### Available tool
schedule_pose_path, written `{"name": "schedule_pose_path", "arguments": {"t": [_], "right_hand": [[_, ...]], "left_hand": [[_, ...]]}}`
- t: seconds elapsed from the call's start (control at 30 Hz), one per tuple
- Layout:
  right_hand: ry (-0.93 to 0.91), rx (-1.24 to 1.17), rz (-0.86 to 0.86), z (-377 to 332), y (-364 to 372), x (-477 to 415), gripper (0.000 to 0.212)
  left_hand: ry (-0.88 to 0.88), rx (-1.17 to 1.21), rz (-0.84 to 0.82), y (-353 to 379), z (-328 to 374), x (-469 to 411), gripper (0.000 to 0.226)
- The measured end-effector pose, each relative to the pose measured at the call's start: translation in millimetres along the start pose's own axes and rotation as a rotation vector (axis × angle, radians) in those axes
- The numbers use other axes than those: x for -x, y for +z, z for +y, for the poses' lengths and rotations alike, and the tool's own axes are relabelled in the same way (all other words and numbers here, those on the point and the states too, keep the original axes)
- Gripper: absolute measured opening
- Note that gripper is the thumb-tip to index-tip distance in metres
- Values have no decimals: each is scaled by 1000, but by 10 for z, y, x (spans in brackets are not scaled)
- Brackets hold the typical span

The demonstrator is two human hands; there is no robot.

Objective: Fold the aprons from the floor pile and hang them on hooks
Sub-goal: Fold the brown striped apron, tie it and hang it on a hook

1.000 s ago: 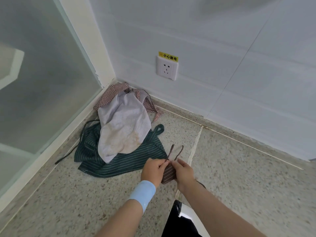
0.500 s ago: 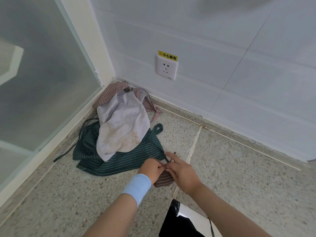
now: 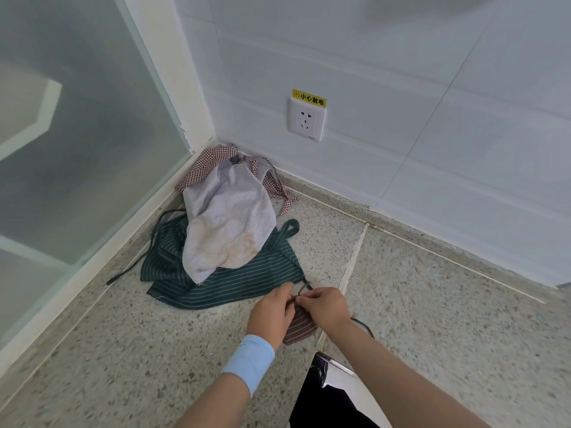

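Note:
A small folded brown striped apron [image 3: 301, 327] hangs between my hands, just above the floor. My left hand [image 3: 272, 313], with a light blue wristband, and my right hand [image 3: 324, 308] both pinch its thin straps [image 3: 304, 288] at the top of the bundle. Most of the bundle is hidden behind my hands. Behind them lies the floor pile in the corner: a green striped apron [image 3: 234, 282] at the bottom, a stained white checked apron [image 3: 228, 223] on it, and a red checked apron [image 3: 207, 163] against the wall. No hooks are in view.
A frosted glass panel [image 3: 77, 134] runs along the left. The white tiled wall holds a power socket [image 3: 306, 122] with a yellow warning label. A dark cord [image 3: 363, 324] trails right of my right wrist. The floor [image 3: 448, 319] is speckled stone.
My hands have stayed together on the brown apron and drawn in its straps. The two strap ends that stuck up a second ago are now gathered into a small loop at my fingertips.

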State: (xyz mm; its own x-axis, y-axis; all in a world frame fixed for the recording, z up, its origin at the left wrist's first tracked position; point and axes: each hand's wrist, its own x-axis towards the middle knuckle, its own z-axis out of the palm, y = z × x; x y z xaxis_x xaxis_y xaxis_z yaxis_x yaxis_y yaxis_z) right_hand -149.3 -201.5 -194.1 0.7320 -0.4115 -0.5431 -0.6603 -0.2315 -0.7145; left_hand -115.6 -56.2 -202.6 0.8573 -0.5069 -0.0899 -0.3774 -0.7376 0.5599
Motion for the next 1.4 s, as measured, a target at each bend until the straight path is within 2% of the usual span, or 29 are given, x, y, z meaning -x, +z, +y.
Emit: {"name": "schedule_pose_path", "arguments": {"t": [0.07, 0.13, 0.27, 0.47, 0.6, 0.8, 0.93, 1.07, 1.13, 1.27, 1.4], "right_hand": [[-95, 159, -42, -2, -16, 50, 12], [-207, 261, -108, 13, -45, 103, 18], [-322, 289, -226, 68, -131, 154, 15], [-204, 110, -289, 92, -167, 105, 9], [-134, 0, -332, 8, -167, 103, 15], [-78, -2, -318, -73, -275, 40, 18], [-96, -14, -349, -63, -313, 20, 18], [-136, 102, -314, -80, -343, -43, 20], [-162, 188, -272, -72, -382, -97, 18], [-201, 403, -290, -45, -443, -148, 10], [-190, 421, -302, -26, -386, -170, 8]], "left_hand": [[35, -14, -8, 5, -8, 26, 38], [92, 11, -1, 27, -48, 63, 27], [94, 84, -53, -12, -98, 86, 22], [22, 135, -201, -48, -84, -10, 28], [-26, 168, -304, -111, -47, -88, 9], [44, 147, -167, -138, -50, -127, 24], [35, -14, -162, -191, 16, -117, 27], [55, -125, -141, -245, 96, -99, 25], [6, -114, -205, -263, 103, -126, 25], [-130, 146, -491, -289, 88, -234, 27], [-283, 212, -547, -294, 220, -351, 30]]}}
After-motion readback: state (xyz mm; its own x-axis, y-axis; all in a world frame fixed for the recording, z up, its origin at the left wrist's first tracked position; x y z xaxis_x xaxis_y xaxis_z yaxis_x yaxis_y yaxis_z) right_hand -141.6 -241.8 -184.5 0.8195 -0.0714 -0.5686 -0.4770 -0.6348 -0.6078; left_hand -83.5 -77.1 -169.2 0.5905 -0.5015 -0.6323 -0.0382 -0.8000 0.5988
